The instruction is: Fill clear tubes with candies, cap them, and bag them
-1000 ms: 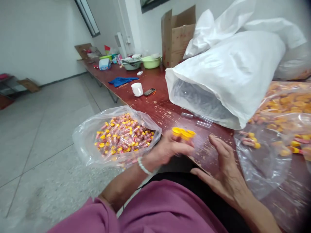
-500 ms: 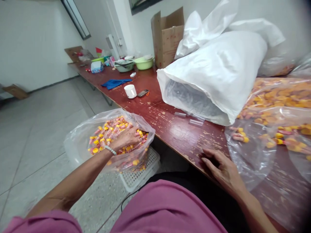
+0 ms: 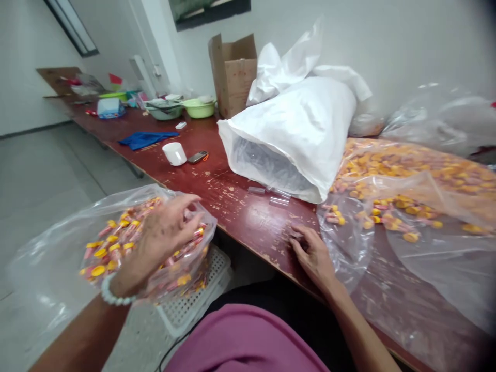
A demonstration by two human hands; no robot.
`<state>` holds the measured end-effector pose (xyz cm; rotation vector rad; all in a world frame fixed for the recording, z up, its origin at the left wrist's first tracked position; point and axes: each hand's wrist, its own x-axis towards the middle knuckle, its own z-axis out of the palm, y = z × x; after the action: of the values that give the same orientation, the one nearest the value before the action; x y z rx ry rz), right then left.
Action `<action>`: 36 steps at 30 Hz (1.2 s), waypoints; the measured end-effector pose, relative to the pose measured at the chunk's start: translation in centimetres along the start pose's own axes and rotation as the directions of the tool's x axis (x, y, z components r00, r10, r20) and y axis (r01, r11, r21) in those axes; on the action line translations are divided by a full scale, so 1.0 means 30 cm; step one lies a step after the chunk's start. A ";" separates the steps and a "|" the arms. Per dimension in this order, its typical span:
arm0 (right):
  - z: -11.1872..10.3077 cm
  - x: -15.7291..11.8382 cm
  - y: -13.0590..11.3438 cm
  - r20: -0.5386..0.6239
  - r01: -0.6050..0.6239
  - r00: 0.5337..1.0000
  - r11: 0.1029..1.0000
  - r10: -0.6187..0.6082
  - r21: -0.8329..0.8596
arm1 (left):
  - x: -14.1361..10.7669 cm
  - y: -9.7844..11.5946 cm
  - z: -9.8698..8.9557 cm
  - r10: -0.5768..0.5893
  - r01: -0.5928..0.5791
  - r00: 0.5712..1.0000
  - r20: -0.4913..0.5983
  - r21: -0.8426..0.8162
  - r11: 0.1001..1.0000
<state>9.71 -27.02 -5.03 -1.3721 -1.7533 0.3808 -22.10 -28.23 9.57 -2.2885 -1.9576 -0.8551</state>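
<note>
My left hand (image 3: 168, 225), a beaded bracelet (image 3: 112, 294) at its wrist, is above a clear plastic bag (image 3: 50, 274) full of small tubes with yellow caps (image 3: 99, 253). Its fingers point right with the thumb apart, and I see nothing held. On the table's front edge rests my right hand (image 3: 313, 256), fingers loosely curved and apart from the thumb, with nothing visible in it. Several clear empty tubes (image 3: 279, 201) lie beyond it, before the mouth of a big white sack (image 3: 294, 121) that holds more clear tubes.
A wide heap of yellow-capped tubes (image 3: 418, 163) lies under plastic sheeting on the right of the red table (image 3: 205, 181). Farther left are a white mug (image 3: 174, 154), a small dark device (image 3: 198, 157), a blue cloth (image 3: 145, 138), basins and a cardboard box (image 3: 240, 85). A white crate (image 3: 182, 310) supports the bag.
My left hand has risen out of the tubes in the bag and come closer. The view has turned right. My right hand remains at the table edge.
</note>
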 end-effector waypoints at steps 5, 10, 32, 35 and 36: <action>0.099 0.148 0.021 -0.146 0.049 0.987 0.987 -0.072 -0.155 | 0.142 0.213 0.338 0.186 -0.182 0.980 0.076 -0.057 0.982; 0.144 0.254 0.029 0.010 0.112 0.993 0.906 -0.118 -0.407 | 0.344 0.242 0.631 -0.029 0.003 0.974 0.225 0.115 0.993; 0.126 0.263 0.079 -0.126 -0.110 0.989 0.950 0.076 -0.292 | 0.430 0.339 0.730 0.100 -0.086 0.923 0.371 -0.054 0.995; 0.111 0.261 0.072 -0.183 -0.183 0.971 0.967 0.150 -0.178 | 0.425 0.339 0.727 0.090 -0.073 0.902 0.422 -0.055 0.996; 0.104 0.259 0.072 -0.191 -0.189 0.968 0.972 0.161 -0.138 | 0.425 0.339 0.727 0.082 -0.065 0.897 0.435 -0.055 0.996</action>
<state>8.47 -18.45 -4.98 -1.6278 -1.5446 0.2118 -3.34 -11.21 -0.42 -2.7507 -1.9928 -0.3942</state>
